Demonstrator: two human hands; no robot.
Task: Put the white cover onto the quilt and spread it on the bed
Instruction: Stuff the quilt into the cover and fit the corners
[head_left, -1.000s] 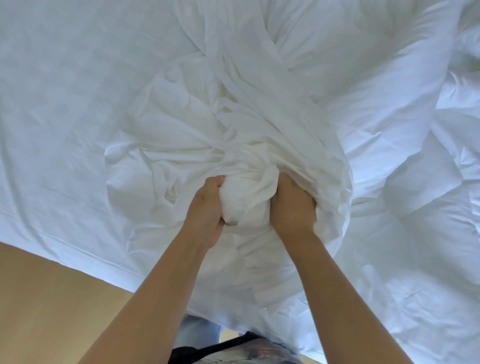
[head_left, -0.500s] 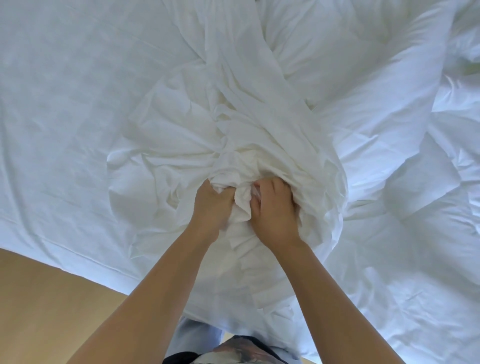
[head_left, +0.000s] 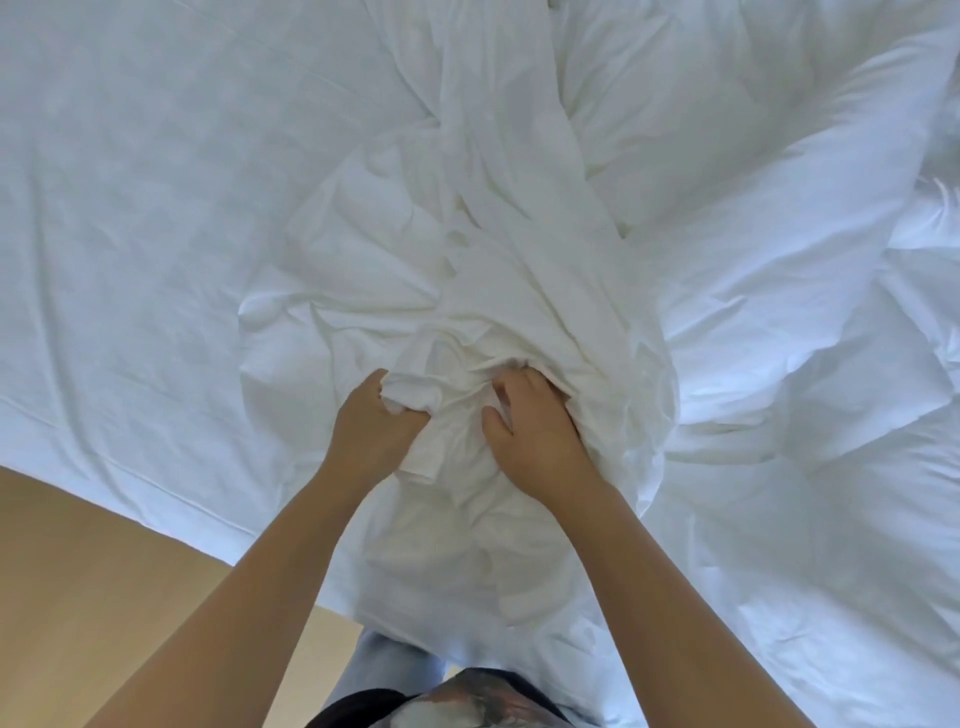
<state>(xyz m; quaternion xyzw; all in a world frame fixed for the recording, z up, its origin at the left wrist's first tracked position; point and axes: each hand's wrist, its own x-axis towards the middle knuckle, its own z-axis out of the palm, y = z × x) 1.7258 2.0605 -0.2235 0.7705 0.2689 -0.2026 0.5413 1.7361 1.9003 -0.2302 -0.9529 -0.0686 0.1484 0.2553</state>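
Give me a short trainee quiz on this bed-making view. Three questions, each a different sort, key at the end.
1. True or false: the left hand grips a bunch of the white cover.
2. Pick one. The puffy quilt lies: A, to the right of the right hand; B, to the left of the left hand; C, between the two hands.
3. Short answer: what shows beyond the edge of the sheet at the lower left of the view?
Key: 1 true. 2 A. 3 the tan floor.
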